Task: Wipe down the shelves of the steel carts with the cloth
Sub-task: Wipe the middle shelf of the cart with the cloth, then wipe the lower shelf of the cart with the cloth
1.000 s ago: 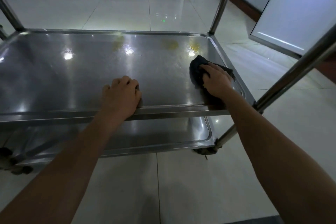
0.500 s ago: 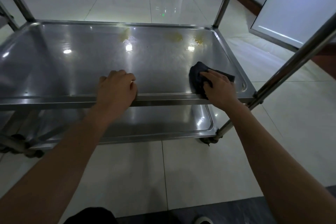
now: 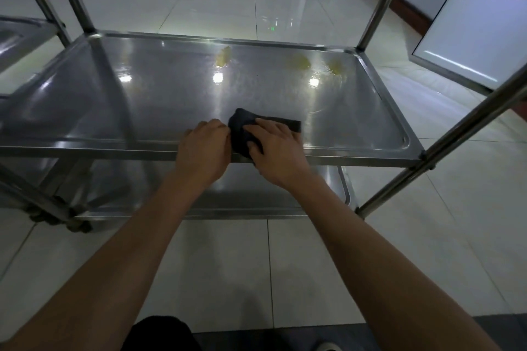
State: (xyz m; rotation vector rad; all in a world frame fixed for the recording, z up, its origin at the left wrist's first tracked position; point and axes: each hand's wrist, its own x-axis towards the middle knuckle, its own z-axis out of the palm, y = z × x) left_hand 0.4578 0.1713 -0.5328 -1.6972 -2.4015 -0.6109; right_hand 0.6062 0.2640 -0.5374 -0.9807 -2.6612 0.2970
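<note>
Wiping middle shelf (image 3: 142,111) | right hand (image 3: 276,148) presses cloth (image 3: 242,128), left hand (image 3: 204,148) curled, touching cloth | next: 3 yellow stains (image 3: 298,62)

Two bare forearms reach forward and converge, the hands almost side by side. The left hand (image 3: 204,148) lies knuckles up, fingers curled over. The right hand (image 3: 275,148) lies palm down, fingers spread and fairly straight, pressing flat on what is beneath it.
</note>
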